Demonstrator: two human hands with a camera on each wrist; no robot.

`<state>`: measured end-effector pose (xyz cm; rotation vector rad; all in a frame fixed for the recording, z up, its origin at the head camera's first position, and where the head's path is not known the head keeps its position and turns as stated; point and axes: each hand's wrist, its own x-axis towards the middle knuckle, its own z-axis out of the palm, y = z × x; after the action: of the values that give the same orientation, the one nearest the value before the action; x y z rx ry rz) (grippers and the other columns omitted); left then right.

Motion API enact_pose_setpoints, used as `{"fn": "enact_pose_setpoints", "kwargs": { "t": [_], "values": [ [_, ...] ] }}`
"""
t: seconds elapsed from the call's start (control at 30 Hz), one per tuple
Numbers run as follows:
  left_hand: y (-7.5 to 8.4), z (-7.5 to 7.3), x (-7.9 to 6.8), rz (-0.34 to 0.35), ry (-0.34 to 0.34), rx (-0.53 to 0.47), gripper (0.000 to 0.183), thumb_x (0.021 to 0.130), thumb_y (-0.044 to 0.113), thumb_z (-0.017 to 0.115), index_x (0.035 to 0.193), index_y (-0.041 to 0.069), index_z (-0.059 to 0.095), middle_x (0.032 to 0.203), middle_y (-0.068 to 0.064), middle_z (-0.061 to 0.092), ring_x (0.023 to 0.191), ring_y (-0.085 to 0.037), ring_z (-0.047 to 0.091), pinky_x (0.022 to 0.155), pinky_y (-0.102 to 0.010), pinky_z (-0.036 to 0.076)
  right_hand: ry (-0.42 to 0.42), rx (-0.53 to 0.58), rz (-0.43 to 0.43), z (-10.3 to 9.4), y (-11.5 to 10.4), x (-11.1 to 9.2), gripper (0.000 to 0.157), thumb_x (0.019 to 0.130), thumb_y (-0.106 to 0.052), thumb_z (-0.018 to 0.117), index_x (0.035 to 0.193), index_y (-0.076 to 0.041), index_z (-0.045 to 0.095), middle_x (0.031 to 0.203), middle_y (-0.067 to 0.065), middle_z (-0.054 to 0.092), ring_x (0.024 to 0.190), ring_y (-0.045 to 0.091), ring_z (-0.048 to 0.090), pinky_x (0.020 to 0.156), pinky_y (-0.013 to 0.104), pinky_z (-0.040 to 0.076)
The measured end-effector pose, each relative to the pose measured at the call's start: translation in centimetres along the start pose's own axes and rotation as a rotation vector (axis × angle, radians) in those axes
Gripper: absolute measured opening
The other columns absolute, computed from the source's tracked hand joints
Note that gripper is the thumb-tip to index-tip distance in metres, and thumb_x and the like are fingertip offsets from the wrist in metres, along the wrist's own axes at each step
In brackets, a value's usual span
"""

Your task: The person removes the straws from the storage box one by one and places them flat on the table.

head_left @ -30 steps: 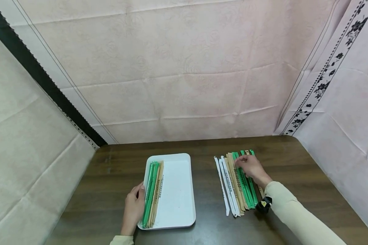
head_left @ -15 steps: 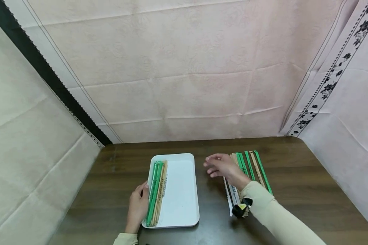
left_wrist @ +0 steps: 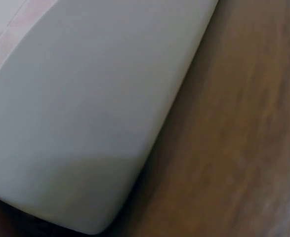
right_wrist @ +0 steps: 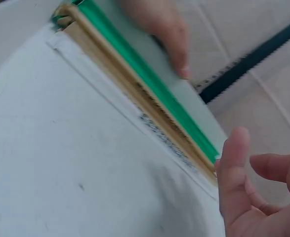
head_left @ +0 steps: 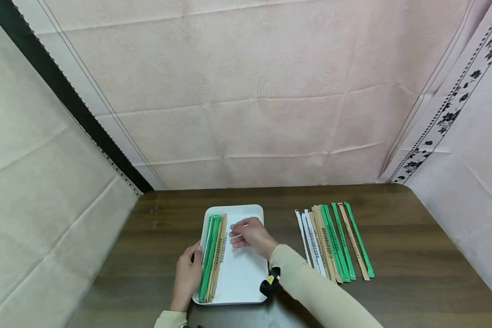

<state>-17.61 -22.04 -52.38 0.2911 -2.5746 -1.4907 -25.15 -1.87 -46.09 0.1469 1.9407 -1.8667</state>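
Note:
A white tray [head_left: 241,287] lies on the table in the head view. Along its left side lie long thin wrapped sticks: green ones [head_left: 209,259], tan ones [head_left: 219,262] and, in the right wrist view, a white printed one [right_wrist: 149,126]. My left hand [head_left: 187,275] grips the tray's left rim, its thumb towards the sticks; its hidden fingertips are beyond the wall. Over the tray, just right of the sticks, hovers my right hand [head_left: 252,237]. Its thumb and fingers stand apart with nothing between them in the right wrist view.
Right of the tray lies a row of similar sticks on the brown table [head_left: 410,255]: white ones [head_left: 311,239], tan ones [head_left: 325,241], green ones [head_left: 337,246], with a tan one [head_left: 354,241] and a green one [head_left: 360,241] at its right end. Pale cloth [head_left: 246,114] hangs behind.
My right hand has moved left from the loose row, across the gap, to above the tray. My left hand stays at the rim. The whole view has shifted slightly.

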Motion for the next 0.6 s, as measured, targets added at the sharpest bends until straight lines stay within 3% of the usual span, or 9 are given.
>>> {"fn": "enact_pose_setpoints", "kwargs": {
  "t": [0.27,0.47,0.6],
  "values": [
    [0.2,0.0,-0.1,0.017,0.008,0.004,0.042,0.115,0.019,0.046,0.148,-0.005,0.057,0.143,-0.026,0.062,0.127,-0.038,0.061,0.108,-0.059,0.047,0.062,-0.185,-0.034,2.4,1.5,1.5,0.01,0.1,-0.008,0.069,0.1,0.002,0.071,0.081,0.013,0.071,0.055,0.013,0.065,0.056,0.026,0.059],
    [0.3,0.1,0.0,0.023,0.013,-0.012,0.041,0.114,0.017,0.047,0.146,-0.005,0.059,0.142,-0.025,0.063,0.129,-0.037,0.06,0.11,-0.058,0.045,0.132,-0.373,-0.115,3.2,2.3,2.2,0.016,0.098,-0.005,0.071,0.084,-0.001,0.064,0.063,0.012,0.068,0.044,0.013,0.06,0.046,0.022,0.05],
    [0.2,0.0,0.0,0.026,0.014,-0.012,0.041,0.114,0.017,0.047,0.146,-0.005,0.059,0.142,-0.026,0.062,0.13,-0.038,0.059,0.11,-0.059,0.045,0.135,-0.487,-0.145,3.7,2.3,2.4,0.023,0.1,-0.006,0.069,0.078,-0.004,0.061,0.057,0.009,0.064,0.04,0.013,0.058,0.044,0.022,0.048]
  ]
}}
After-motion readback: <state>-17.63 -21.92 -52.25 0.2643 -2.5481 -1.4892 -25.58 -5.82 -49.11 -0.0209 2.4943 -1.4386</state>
